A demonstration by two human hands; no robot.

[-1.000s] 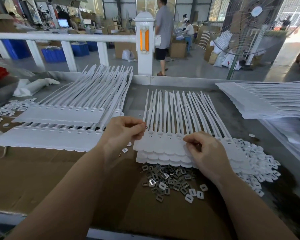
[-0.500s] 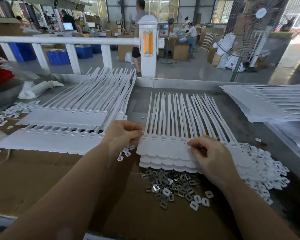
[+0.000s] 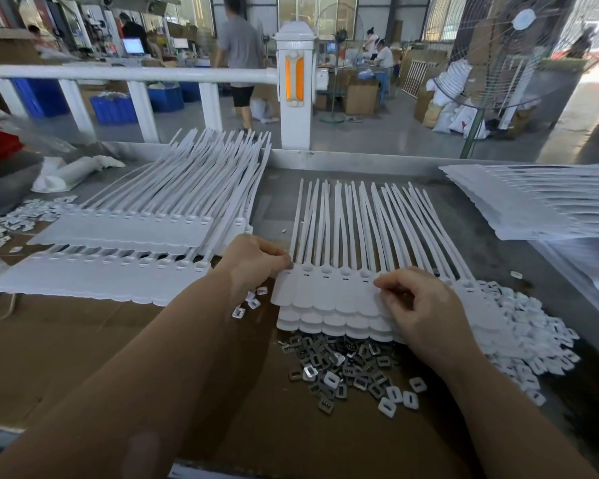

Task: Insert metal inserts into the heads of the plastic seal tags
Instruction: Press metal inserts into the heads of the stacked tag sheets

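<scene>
A brown cardboard sheet (image 3: 83, 340) covers the near worktable. At its far edge, centre, lies a stack of white plastic seal tag strips (image 3: 329, 305), tails fanning away. The left hand (image 3: 253, 261) pinches the strip's left corner with curled fingers; the right hand (image 3: 419, 305), fingers curled, pinches its right part. Just in front lies a heap of small grey metal inserts (image 3: 339, 364).

— Where are the seal tags?
— A white stack of joined seal tags (image 3: 329, 302) lies flat mid-worktop, heads toward the straps, straps fanning away.
— And the metal inserts?
— A loose heap of small grey metal inserts (image 3: 339, 361) sits just in front of that stack, on brown cardboard.
</scene>
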